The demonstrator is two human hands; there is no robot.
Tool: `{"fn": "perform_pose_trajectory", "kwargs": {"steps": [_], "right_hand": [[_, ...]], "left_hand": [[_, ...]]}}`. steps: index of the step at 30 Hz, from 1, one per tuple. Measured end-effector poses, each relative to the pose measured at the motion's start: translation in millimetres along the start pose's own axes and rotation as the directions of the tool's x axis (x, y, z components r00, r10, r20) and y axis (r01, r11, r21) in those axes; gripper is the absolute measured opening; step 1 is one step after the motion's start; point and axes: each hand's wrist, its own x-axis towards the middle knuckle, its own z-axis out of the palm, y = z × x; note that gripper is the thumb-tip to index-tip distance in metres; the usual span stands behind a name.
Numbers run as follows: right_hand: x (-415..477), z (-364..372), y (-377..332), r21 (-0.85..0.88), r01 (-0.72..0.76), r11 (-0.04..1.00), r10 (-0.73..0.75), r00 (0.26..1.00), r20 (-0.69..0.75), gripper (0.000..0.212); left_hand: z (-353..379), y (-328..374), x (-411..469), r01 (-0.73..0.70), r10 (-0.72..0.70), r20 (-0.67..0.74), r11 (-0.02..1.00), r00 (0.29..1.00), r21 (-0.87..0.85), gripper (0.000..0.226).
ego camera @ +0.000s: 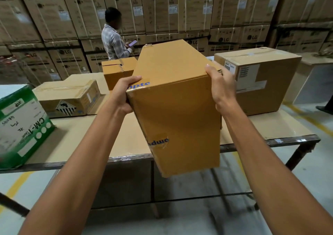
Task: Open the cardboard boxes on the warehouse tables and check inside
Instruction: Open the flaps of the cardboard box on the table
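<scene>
We hold a tall brown box point(173, 99) with both hands. Our left hand point(124, 94) grips its near left top corner, with the thumb on top and the fingers curled round the side. Our right hand point(220, 88) grips the right top edge, with the thumb on top and the other fingers wrapped down the right side, where we cannot see them.

The box is shut and tilted. Its low near corner sticks out past the near edge of the table point(90, 137). We cannot tell if the box touches the table. Clear tape with blue letters point(158, 142) runs over its near face.

More boxes sit on the table. A green and white box point(21, 126) is near us on the left. Just past it lies a flat brown box point(70, 97) with a black and white diamond sign. A small brown box point(115, 72) sits at the far side, partly hidden by the one we hold. A big brown box point(261, 79) with white labels sits on the right.

Beyond the table a person point(113, 41) in a checked shirt stands and holds a phone point(132, 43). Behind the person, washing machine boxes point(162, 9) are stacked high like a wall.
</scene>
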Motion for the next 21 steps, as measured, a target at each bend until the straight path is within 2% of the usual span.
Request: {"fn": "perform_pose_trajectory", "kwargs": {"steps": [3,5,6,8,10,11,12,14,15,17,19,21], "right_hand": [[2,12,-17,-0.099,0.180,0.979,-0.176,0.983,0.052,0.062],[3,22,-21,-0.143,0.283,0.948,-0.259,0.951,0.168,0.064],[3,29,-18,-0.158,0.333,0.929,-0.290,0.925,0.246,0.063],[2,43,-11,-0.190,0.420,0.887,-0.318,0.856,0.408,0.049],[0,56,-4,-0.244,0.475,0.846,-0.289,0.792,0.537,0.044],[-1,63,0,-0.302,0.477,0.825,-0.234,0.775,0.587,0.053],[-1,71,5,-0.390,0.454,0.801,-0.137,0.773,0.619,0.070],[-4,84,16,-0.584,0.370,0.722,0.110,0.772,0.626,0.108],[-7,90,22,-0.652,0.353,0.671,0.199,0.762,0.617,0.117],[-23,102,35,-0.721,0.379,0.580,0.273,0.743,0.611,0.114],[-48,116,48,-0.745,0.443,0.499,0.242,0.754,0.611,0.100],[-76,130,63,-0.755,0.496,0.428,0.200,0.763,0.614,0.091]], "left_hand": [[-23,-15,-5,-0.001,0.006,0.031,0.988,1.000,-0.157,0.025],[-45,-37,-7,0.002,0.008,0.035,0.956,0.999,-0.295,0.033],[-58,-51,-8,0.009,0.000,0.026,0.937,1.000,-0.350,0.045],[-82,-78,-13,0.037,-0.061,-0.043,0.906,0.997,-0.422,0.067],[-100,-99,-20,0.084,-0.146,-0.110,0.895,0.983,-0.438,0.059],[-108,-108,-23,0.111,-0.180,-0.126,0.898,0.975,-0.427,0.048],[-116,-115,-24,0.141,-0.212,-0.143,0.909,0.967,-0.393,0.039],[-124,-125,-30,0.228,-0.282,-0.193,0.938,0.940,-0.261,0.034],[-125,-130,-33,0.285,-0.326,-0.230,0.939,0.917,-0.194,0.034],[-128,-144,-38,0.394,-0.390,-0.326,0.917,0.861,-0.058,0.037],[-127,-159,-44,0.462,-0.408,-0.398,0.886,0.821,0.045,0.039],[-128,-173,-48,0.480,-0.410,-0.409,0.874,0.815,0.081,0.041]]}}
